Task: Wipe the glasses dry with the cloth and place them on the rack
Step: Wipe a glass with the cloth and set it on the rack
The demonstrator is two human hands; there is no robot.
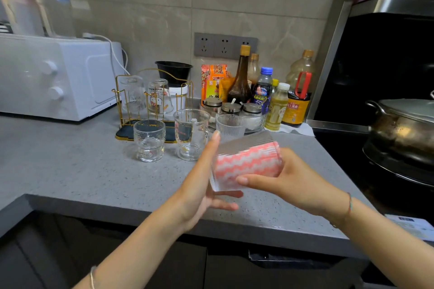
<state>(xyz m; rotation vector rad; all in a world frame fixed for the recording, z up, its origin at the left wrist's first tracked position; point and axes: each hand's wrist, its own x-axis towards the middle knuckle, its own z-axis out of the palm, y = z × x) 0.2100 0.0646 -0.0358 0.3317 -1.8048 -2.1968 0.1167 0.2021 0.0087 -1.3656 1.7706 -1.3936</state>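
The left thumb (215, 141) stands up along the near side of a ribbed glass (244, 146) while the other left fingers reach under its thick clear base, so the left hand (199, 185) clasps the base end between thumb and fingers. The right thumb (244, 180) lies flat on the outer wall. The rest of the right hand (298, 178) closes round the mouth end, its fingers hidden, so I cannot tell whether they reach inside. The glass is held tilted on its side above the grey speckled countertop (82, 166), just right of centre in the frame, with a pink-and-white zigzag cloth (246, 165) filling its inside. The glass looks rigid, brittle and probably slick if wet. The fine vertical ribs should give some purchase, and the heavy base is the safer end to hold, with the thin rim left to light pressure only. The cloth is soft and thin and moulds to the wall. Behind, three more clear glasses stand upright on the counter: a squat footed one (149, 139), a taller one with a handle (191, 137) and a ribbed tumbler (229, 125). Left of centre, a gold wire rack (119, 91) on a dark tray carries two glasses mouth down (159, 96). A white microwave (58, 77) fills the left side, bottles (240, 82) line the tiled wall, and a metal pot (404, 129) sits at the right edge.
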